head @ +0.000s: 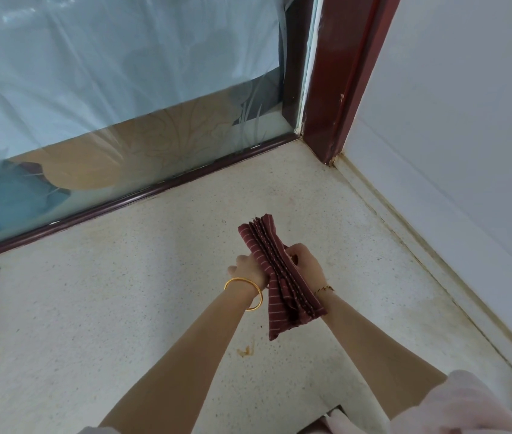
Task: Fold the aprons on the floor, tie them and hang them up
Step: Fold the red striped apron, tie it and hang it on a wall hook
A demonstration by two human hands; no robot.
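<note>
We see both hands clenched around a folded maroon striped apron (279,274), left hand (246,267) and right hand (308,264) gripping its middle above the speckled floor (123,292).

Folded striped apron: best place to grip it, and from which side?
Grip the folded apron at its middle, one hand from each flank, as the left hand and right hand do now. The stacked pleats are long and narrow; squeezing across them keeps layers from fanning.
</note>
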